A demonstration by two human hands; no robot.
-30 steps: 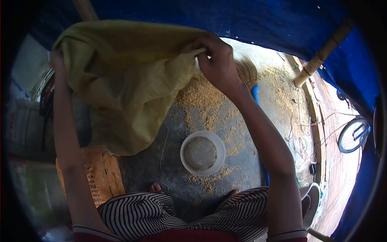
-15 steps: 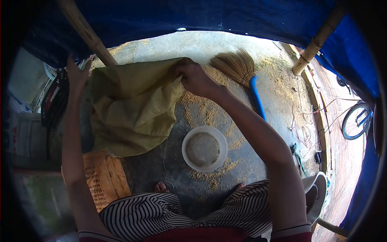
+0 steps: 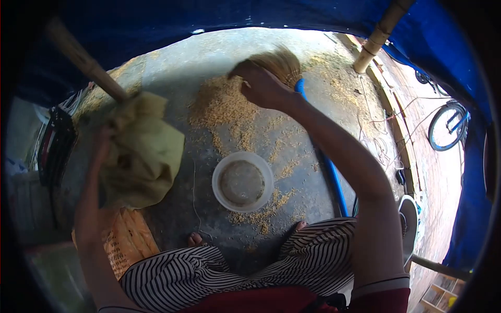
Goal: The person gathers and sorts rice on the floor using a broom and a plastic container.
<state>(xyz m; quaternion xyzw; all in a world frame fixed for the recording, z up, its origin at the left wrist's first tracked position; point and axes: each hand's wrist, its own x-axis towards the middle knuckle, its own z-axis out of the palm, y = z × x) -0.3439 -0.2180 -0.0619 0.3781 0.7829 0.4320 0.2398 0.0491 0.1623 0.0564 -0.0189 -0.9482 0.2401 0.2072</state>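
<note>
right hand [image 3: 261, 86] released the yellow sack [image 3: 143, 151]; left hand [image 3: 102, 148] grip clenches it.

Surroundings: grain-strewn floor under a blue tarp

A round white bowl [image 3: 242, 181] sits upright on the dark concrete floor [image 3: 172, 208]. Loose grain [image 3: 222, 104] lies scattered above and just below it. An orange printed bag [image 3: 125, 242] lies flat at lower left. A blue tarp [image 3: 235, 15] spans the top, with one bamboo pole [image 3: 377, 37] at upper right and another bamboo pole [image 3: 83, 61] at upper left. A bicycle [image 3: 446, 125] stands at far right, well apart, and tangled cords [image 3: 378, 148] lie near the edge.
</note>
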